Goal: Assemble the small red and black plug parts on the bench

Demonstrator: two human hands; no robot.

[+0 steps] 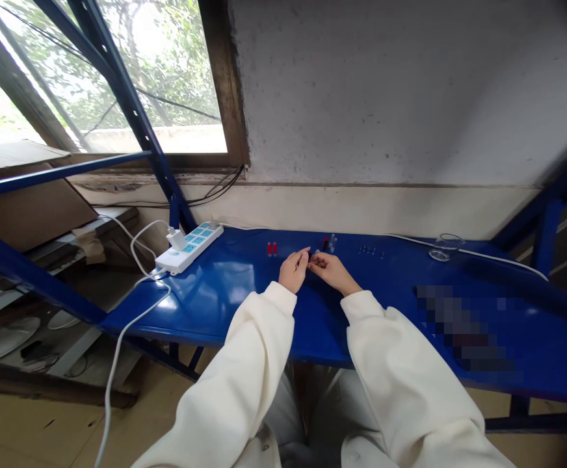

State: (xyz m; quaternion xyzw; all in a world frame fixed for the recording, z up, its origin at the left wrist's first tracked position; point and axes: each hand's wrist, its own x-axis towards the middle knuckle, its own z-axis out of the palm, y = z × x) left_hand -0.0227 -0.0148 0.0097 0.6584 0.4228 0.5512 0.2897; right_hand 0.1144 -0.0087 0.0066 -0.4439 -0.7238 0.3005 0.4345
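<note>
Blue bench [225, 286] — left hand [293, 272], right hand [331, 268] pinch one small part [311, 258]; keep wrists planted, red pieces [272, 248] at 11 o'clock.

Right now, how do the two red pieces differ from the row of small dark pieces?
The red pieces are two, bright and larger, left of the left hand; the dark pieces are several, smaller, in a row right of the right hand. Both sit untouched on the blue table.

The blue bench [225, 292] lies bare between the power strip [189, 247] and the left hand [293, 272]. At the back edge, two red parts [272, 248], a row of small pieces [369, 249] and a white cable [498, 258] narrow the way.
</note>
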